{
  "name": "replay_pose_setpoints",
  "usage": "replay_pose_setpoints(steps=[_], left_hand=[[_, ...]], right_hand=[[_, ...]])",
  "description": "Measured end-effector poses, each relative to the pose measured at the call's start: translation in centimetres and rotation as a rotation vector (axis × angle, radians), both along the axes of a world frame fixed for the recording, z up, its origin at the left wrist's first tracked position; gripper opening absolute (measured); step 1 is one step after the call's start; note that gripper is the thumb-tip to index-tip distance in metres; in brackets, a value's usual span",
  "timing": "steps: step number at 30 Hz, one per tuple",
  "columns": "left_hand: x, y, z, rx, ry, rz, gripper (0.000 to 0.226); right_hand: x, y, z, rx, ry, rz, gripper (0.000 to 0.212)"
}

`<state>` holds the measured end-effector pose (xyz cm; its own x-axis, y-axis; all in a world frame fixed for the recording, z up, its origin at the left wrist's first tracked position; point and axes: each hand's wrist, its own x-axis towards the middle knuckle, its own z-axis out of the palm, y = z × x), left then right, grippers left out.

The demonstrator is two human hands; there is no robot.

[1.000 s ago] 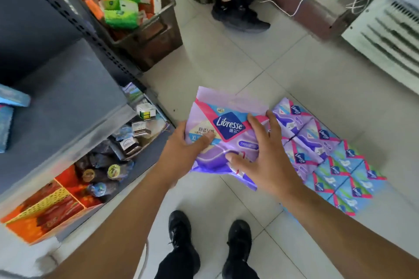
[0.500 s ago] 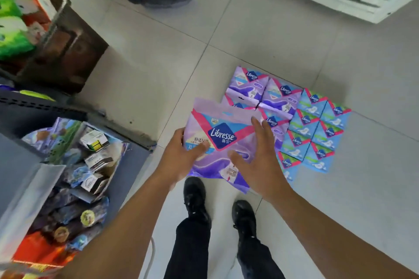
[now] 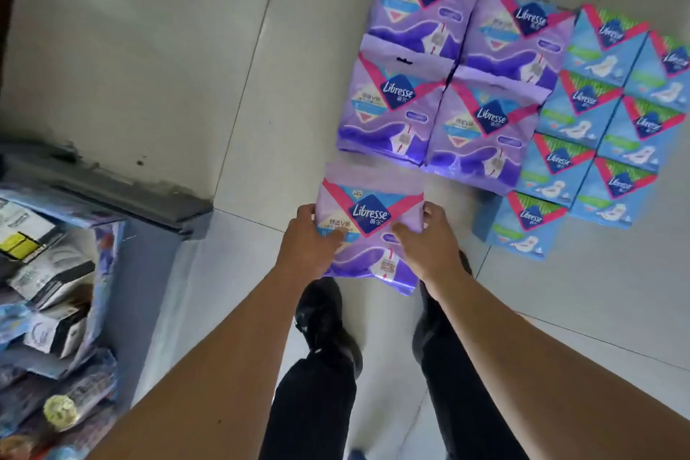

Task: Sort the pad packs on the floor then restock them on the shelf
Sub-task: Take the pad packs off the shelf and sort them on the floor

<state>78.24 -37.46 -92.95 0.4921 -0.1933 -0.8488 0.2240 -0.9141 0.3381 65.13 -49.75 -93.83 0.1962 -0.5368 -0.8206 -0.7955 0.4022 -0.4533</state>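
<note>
A purple Libresse pad pack [image 3: 369,213] is between my two hands, low over the tiled floor, just in front of my shoes. My left hand [image 3: 310,245] grips its left edge, thumb on top. My right hand [image 3: 429,243] grips its right edge. Beyond it several purple packs [image 3: 444,78] lie on the floor in a tidy block. To their right, several blue packs [image 3: 597,131] lie in rows. The held pack sits just short of the purple block's near edge.
The shelf unit's dark base [image 3: 112,179] stands at the left, and its bottom tier holds assorted small boxes and wrapped goods [image 3: 48,295]. My black shoes [image 3: 325,325] stand on the tile below the pack. Open tile lies at the left of the purple block.
My view has tipped down and come closer to the floor. Both hands have carried the purple pack lower, off the sorted packs, to a spot just in front of the purple block.
</note>
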Motion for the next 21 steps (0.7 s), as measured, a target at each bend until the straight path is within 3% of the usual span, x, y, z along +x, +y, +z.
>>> replay_pose_setpoints(steps=[6,9,21], left_hand=[[-0.2,-0.3,-9.7,0.019,-0.062,-0.160,0.048],[0.3,-1.0,-12.6,-0.015,-0.057,-0.134,0.052],[0.8,-2.2,-14.1,-0.079,-0.005,-0.021,0.054]], right_hand=[[-0.7,0.3,-10.2,0.006,0.066,0.028,0.047],[0.0,-0.5,-12.7,-0.066,0.030,-0.012,0.048],[0.6,-1.5,-14.4,-0.030,-0.007,-0.054,0.054]])
